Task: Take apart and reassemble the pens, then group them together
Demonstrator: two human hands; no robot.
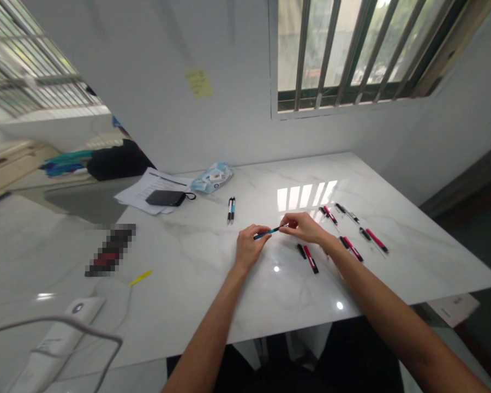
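A blue-and-black pen (265, 233) is held level just above the table, between both hands. My left hand (250, 244) pinches its blue end with thumb and fingers. At the other, dark end, my right hand (301, 226) closes its fingertips on the pen's tip; the exact grip there is too small to make out. Two pens (231, 210), one white and one blue, lie side by side beyond my left hand. Around my right forearm lie several taken-apart pens, among them a red barrel with a black part (311, 259) and another red barrel (377, 240).
The white marbled table (180, 295) meets the wall at the back. Papers (155, 183) lie under a black phone-like case (166, 197), beside a blue-white packet (213, 177). A yellow strip (141, 278), a blurred-out object (110, 251) and a white device (61, 341) are on the left.
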